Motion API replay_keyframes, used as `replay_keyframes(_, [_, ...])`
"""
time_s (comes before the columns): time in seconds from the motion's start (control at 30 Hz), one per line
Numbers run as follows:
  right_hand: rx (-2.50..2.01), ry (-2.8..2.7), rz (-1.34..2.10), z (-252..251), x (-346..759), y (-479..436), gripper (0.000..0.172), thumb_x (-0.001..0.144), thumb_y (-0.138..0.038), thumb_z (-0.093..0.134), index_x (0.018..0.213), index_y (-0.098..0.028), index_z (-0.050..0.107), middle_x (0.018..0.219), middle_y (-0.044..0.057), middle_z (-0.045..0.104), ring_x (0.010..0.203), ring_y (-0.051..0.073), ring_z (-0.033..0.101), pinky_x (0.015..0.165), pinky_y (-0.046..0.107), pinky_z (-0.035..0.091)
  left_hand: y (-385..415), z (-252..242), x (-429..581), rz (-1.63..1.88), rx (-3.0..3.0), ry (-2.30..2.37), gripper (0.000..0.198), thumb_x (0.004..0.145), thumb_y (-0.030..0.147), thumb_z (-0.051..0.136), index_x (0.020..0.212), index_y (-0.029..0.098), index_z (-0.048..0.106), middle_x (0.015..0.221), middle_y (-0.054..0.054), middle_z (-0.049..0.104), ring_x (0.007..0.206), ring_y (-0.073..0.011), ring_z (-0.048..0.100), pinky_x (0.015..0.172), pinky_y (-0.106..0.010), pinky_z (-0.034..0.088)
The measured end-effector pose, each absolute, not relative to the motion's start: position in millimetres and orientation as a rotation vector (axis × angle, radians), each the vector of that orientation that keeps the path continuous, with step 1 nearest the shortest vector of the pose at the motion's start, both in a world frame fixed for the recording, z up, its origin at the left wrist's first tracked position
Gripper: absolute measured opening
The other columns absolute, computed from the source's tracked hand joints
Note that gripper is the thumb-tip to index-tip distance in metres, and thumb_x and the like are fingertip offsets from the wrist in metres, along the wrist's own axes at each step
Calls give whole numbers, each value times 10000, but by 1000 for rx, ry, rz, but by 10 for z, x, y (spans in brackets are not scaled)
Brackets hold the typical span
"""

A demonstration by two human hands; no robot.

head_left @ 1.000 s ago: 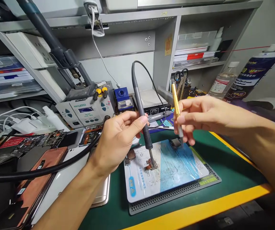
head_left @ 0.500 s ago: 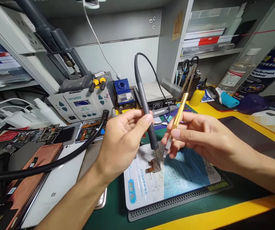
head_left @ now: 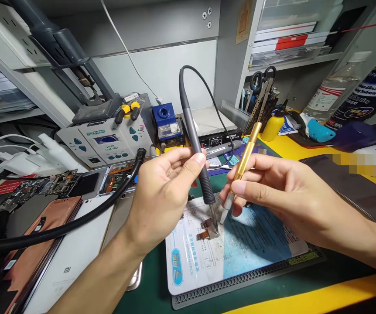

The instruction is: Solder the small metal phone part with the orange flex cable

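Note:
My left hand (head_left: 166, 192) is closed round a soldering iron (head_left: 191, 126), its thumb on the dark barrel. The iron points down, its tip over a small part with brown flex connectors (head_left: 207, 230); whether they touch I cannot tell. My right hand (head_left: 281, 189) pinches a slim gold knurled handle (head_left: 247, 150), like a craft knife, between thumb and fingers. Its pale lower end slants down close to the iron's tip, just right of the small part. Beneath lies a white and blue printed sheet (head_left: 188, 272) on a grey mat (head_left: 227, 288).
A thick black hose (head_left: 86, 229) crosses the phones (head_left: 60, 257) at left. Behind stand a rework station (head_left: 104, 139), a blue iron stand (head_left: 163, 120) and a yellow bottle (head_left: 273, 126). A dark flat pad (head_left: 348, 187) lies right of my right hand.
The camera view has shifted slightly. The gold tool's lower end has moved down and closer to the iron's tip. Both hands keep their grips, and the iron stays over the small part.

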State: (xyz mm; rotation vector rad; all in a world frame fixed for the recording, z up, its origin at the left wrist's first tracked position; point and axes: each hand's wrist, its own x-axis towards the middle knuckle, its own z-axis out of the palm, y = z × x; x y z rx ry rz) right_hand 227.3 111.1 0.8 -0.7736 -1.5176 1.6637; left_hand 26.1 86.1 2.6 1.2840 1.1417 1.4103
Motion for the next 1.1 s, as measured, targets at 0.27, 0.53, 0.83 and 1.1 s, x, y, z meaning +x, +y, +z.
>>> replay_keyframes(0.27, [-833, -1549, 1615, 13, 2277, 1079, 195, 894, -349, 852, 946, -211, 724, 865, 3, 788, 727, 114, 701, 704, 192, 587, 875, 14, 257, 1389, 1276, 1169, 192, 934, 383, 775, 933, 192, 781, 837, 0, 713, 772, -145, 652, 730, -272, 521])
replay_keyframes(0.53, [-860, -1575, 1576, 66, 2243, 996, 242, 866, -381, 869, 910, -197, 718, 840, 23, 766, 717, 131, 695, 686, 205, 605, 865, 16, 266, 1414, 1265, 1173, 215, 906, 387, 808, 906, 175, 776, 848, -9, 751, 797, -154, 674, 725, -255, 522])
replay_keyframes(0.83, [-786, -1551, 1597, 26, 2255, 995, 210, 782, -239, 911, 883, -209, 730, 809, 11, 758, 697, 141, 701, 661, 206, 618, 887, 20, 300, 1476, 1213, 1179, 262, 840, 395, 874, 929, 168, 777, 878, -13, 772, 783, -142, 677, 737, -237, 524])
replay_keyframes(1.1, [-794, -1576, 1574, 24, 2237, 994, 208, 795, -238, 899, 892, -195, 720, 806, 3, 737, 706, 132, 678, 667, 191, 604, 880, 9, 300, 1475, 1239, 1221, 255, 862, 406, 855, 938, 178, 768, 854, -6, 741, 777, -137, 655, 737, -254, 495])
